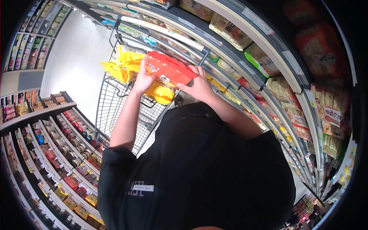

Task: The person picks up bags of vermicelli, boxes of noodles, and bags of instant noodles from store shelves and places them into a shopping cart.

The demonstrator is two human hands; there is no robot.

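Observation:
A red package [166, 68] with white print is held between both hands above a wire shopping cart [111, 100]. My left hand [144, 79] grips its left end, thumb up along the side. My right hand [198, 85] is closed round its right end, fingers at the far edge and thumb at the near edge. Just left of the red package is a yellow package [124, 65], and another yellow package [160, 93] shows below it, partly hidden by the red one and my left hand.
The cart's handle bar [165, 32] runs behind the red package. Shelves of bagged noodles [230, 30] curve along the right side. Lower left stands a shelf unit [57, 153] with jars and small packs. Pale floor [71, 53] lies left of the cart. A dark shoe [179, 101] shows beneath.

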